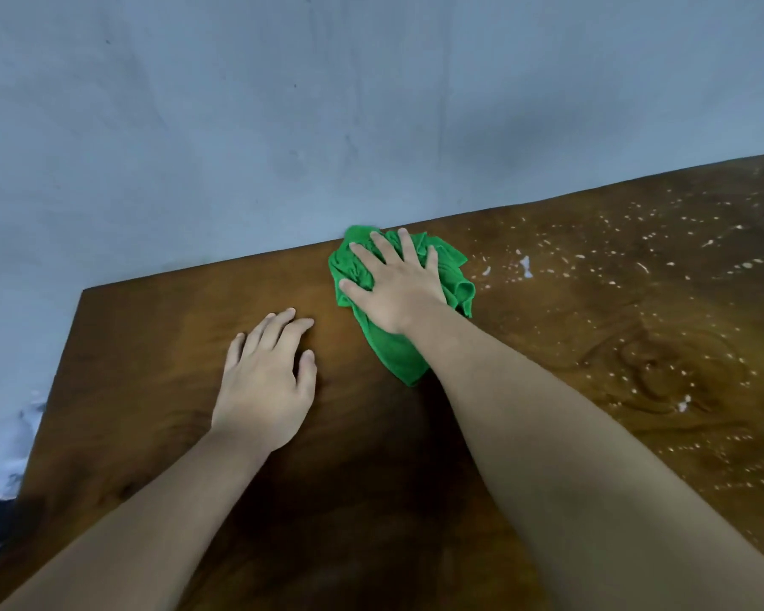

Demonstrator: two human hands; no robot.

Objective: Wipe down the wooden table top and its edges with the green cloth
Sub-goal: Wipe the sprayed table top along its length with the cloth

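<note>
I see the right hand (395,282) pressed flat on the green cloth (398,350), fingers spread wide, just above centre of the frame at the far edge of the wooden table (151,346). The cloth is bunched (a tail of it trails back under the wrist). The left hand (265,381) rests palm-down on bare wood at centre left, fingers relaxed, holding nothing. White droplets (636,266) speckle the table's right side.

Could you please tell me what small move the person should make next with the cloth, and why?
Probably slide the green cloth rightward: the right hand presses it flat beside the far edge, and white specks dot the table top just right of it.
</note>
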